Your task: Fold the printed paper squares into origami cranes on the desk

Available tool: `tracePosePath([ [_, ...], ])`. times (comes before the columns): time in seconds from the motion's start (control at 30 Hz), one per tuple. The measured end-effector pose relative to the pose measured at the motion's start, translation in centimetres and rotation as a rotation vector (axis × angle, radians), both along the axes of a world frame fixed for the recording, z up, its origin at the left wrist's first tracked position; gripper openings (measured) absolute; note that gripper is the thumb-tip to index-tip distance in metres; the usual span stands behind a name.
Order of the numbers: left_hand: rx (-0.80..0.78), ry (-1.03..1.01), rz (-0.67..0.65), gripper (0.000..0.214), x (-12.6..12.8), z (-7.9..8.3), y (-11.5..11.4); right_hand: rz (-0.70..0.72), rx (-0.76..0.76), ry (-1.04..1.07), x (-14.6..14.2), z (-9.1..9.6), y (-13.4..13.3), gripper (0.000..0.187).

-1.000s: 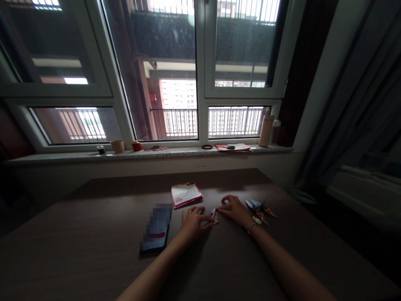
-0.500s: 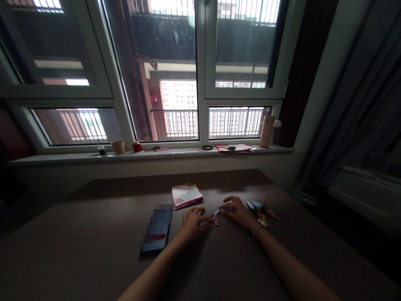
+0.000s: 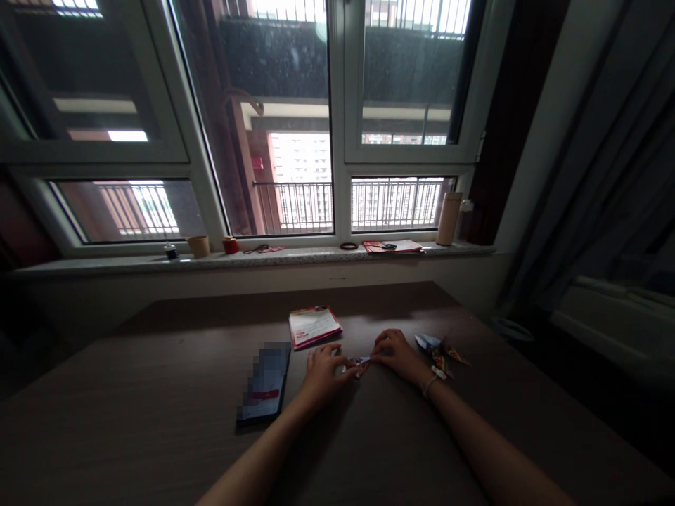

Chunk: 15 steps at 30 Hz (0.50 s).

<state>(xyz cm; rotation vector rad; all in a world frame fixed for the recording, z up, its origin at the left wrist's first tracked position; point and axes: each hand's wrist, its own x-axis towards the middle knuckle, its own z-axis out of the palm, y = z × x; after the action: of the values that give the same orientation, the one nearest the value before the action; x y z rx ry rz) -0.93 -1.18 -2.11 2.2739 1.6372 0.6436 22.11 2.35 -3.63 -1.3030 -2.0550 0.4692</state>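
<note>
A small folded piece of printed paper (image 3: 361, 365) lies low over the table between my two hands. My left hand (image 3: 325, 372) pinches its left side between thumb and fingers. From the other side, my right hand (image 3: 394, 351) has its fingertips closed on the paper's right corner. Folded paper pieces (image 3: 440, 350) rest just right of my right wrist, which wears a bracelet. Beyond my left hand lies a stack of printed paper sheets (image 3: 315, 327) with red edges. A phone (image 3: 265, 383), its screen partly pixelated, lies to the left of my left forearm.
The brown table (image 3: 131, 393) reaches to the wall below the window. On the stone sill (image 3: 306, 257) stand a tan bottle (image 3: 449, 219), a paper cup (image 3: 199, 247) and a red spool (image 3: 230, 245). Scissors (image 3: 389, 247) lie on red-edged papers there.
My right hand's fingers have closed onto the paper's right corner. The paper has turned and looks flatter. My left hand stays on it, almost unmoved.
</note>
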Motion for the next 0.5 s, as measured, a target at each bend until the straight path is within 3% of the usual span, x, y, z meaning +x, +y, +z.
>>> tracePosePath([
  [0.5,0.0,0.025,0.064,0.015,0.25,0.29,0.19,-0.023,-0.092,-0.031,-0.5,-0.39,0.34,0.012],
])
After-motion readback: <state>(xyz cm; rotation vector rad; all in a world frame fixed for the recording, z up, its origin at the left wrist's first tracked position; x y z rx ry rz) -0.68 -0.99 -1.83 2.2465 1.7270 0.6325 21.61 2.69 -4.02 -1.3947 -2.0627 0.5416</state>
